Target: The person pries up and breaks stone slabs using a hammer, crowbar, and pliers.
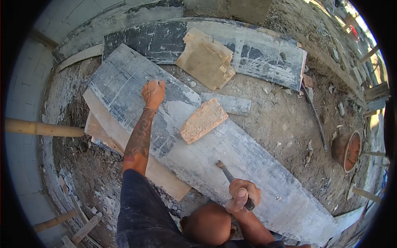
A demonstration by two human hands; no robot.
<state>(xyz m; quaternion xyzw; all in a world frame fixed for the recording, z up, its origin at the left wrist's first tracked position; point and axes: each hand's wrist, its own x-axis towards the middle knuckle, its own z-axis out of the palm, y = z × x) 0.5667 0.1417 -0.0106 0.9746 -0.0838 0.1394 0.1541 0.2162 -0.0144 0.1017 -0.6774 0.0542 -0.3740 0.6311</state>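
Note:
A long grey board (264,169) lies diagonally across the ground before me. My left hand (153,93) is closed near the board's upper left part, its fingers pinched; what they hold is too small to make out. My right hand (244,195) is wrapped round the dark handle of a hammer (227,173), whose head is over the board's lower middle. Between the hands, an orange-pink brick block (204,121) rests on the board.
Behind lies another dark board (269,56) with a broken brown plywood piece (206,58) on it. A steel bar (315,113) and a bucket (346,151) are at the right. A wooden pole (45,127) juts in from the left wall.

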